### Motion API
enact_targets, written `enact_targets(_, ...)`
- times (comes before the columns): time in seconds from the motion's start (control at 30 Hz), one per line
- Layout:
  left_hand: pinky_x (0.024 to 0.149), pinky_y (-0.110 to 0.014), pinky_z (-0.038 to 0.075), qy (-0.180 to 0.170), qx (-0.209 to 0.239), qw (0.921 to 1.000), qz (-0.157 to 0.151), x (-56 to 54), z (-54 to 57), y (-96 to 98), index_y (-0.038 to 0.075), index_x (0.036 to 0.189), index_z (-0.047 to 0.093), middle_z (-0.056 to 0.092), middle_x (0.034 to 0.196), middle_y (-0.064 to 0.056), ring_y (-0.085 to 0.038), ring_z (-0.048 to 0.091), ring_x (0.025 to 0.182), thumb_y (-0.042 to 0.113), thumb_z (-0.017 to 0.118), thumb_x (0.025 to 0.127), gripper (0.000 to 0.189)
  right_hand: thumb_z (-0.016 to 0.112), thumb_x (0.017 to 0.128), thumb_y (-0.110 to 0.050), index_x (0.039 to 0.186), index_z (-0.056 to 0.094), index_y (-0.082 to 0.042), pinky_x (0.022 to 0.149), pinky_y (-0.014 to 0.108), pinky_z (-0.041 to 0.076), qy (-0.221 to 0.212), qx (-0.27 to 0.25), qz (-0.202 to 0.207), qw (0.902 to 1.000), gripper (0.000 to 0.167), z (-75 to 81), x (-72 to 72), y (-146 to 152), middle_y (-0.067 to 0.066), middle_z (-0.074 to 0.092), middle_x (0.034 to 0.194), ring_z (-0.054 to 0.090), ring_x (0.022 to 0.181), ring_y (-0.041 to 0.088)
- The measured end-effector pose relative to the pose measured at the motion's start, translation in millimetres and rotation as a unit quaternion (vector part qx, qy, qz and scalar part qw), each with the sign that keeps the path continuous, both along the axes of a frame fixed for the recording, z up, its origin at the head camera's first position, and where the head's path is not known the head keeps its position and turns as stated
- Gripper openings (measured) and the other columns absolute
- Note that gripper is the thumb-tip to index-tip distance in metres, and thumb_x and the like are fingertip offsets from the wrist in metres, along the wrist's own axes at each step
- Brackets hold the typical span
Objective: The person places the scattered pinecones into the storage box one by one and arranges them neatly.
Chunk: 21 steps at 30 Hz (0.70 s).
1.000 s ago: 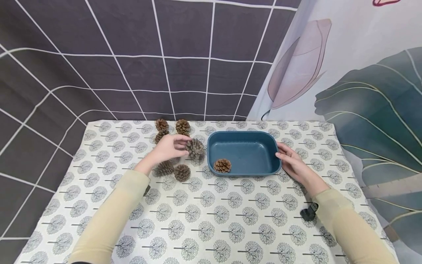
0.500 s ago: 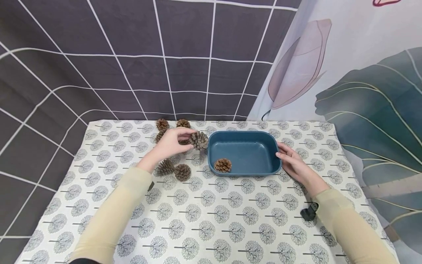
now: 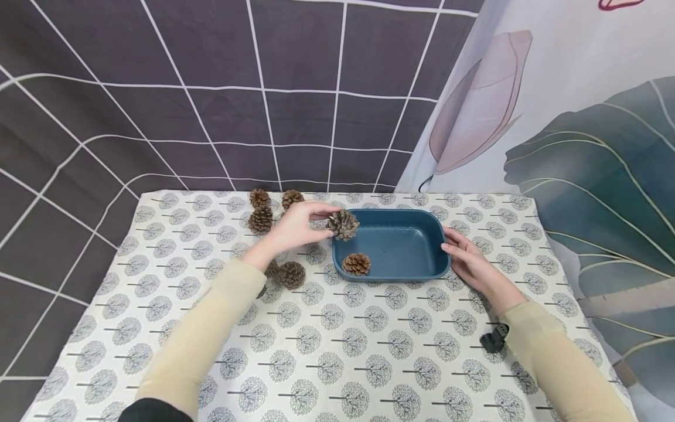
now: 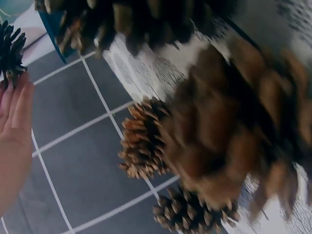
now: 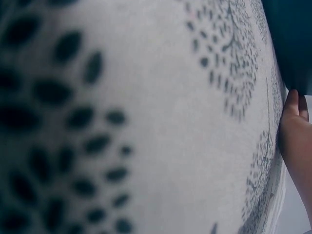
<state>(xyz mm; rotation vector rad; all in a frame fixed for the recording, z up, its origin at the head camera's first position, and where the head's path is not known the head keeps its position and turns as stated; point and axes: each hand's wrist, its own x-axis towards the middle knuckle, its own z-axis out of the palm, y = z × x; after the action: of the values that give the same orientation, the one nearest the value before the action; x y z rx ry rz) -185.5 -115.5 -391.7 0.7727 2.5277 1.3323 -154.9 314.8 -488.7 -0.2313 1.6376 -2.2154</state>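
Over the left rim of a blue rectangular plastic bin point(image 3: 401, 243), my left hand point(image 3: 295, 225) pinches a grey-brown pine cone point(image 3: 343, 225) between thumb and fingers. The left wrist view shows the same pine cone point(image 4: 10, 53) at the fingertips, partly cut off by the frame. Another pine cone point(image 3: 356, 264) lies inside the bin at its front left corner. At the bin's right end, my right hand point(image 3: 469, 261) holds the wall, thumb over the rim and fingers along the outside. In the right wrist view, its fingers touch the bin point(image 5: 292, 44).
Several pine cones lie left of the bin: some at the back, such as one pine cone point(image 3: 261, 220), and a front one point(image 3: 292, 275) beside another half hidden by my left wrist. A tree-print cloth point(image 3: 369, 346) covers the table. A dark gridded curtain point(image 3: 211, 117) hangs behind.
My left hand has carried its pine cone rightward, from beside the bin to above its left rim. The right hand and the bin have stayed in place.
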Motion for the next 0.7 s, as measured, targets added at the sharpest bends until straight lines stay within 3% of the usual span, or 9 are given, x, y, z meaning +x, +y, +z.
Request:
enact_targets(0.23, 0.116, -0.037, 0.055, 0.017, -0.007, 0.9994, -0.029, -2.7, -4.2, 20.3, -0.003, 0.142, 0.063, 0.064, 0.147, -0.021, -0.036, 0.064, 0.134, 0.0, 0.08, 0.089, 0.056, 0.045, 0.108, 0.005, 0.142, 0.058, -0.021, 0.106, 0.018, 0.056, -0.002, 0.004, 0.0, 1.0, 0.044, 0.2, -0.3, 0.8, -0.006, 0.065, 0.138, 0.064, 0.123, 0.006)
enact_targets(0.47, 0.12, -0.039, 0.052, 0.057, -0.068, 0.9952, -0.042, -1.7, -5.1, 38.9, 0.008, 0.142, 0.067, 0.068, 0.144, -0.015, -0.031, 0.063, 0.134, 0.011, 0.084, 0.09, 0.054, 0.046, 0.109, 0.004, 0.143, 0.059, -0.022, 0.107, 0.018, 0.055, -0.002, 0.011, 0.0, 0.9999, 0.045, 0.2, -0.1, 1.3, -0.007, 0.065, 0.138, 0.064, 0.124, 0.006)
enact_targets(0.7, 0.126, -0.044, 0.045, 0.077, -0.122, 0.9862, -0.081, -1.0, -3.8, 58.0, 0.01, 0.141, 0.068, 0.067, 0.145, -0.012, -0.029, 0.06, 0.139, 0.015, 0.083, 0.092, 0.052, 0.045, 0.109, 0.004, 0.145, 0.057, -0.019, 0.107, 0.018, 0.056, 0.004, 0.008, 0.006, 0.9999, 0.045, -1.5, -1.0, 2.3, -0.006, 0.065, 0.139, 0.064, 0.124, 0.007)
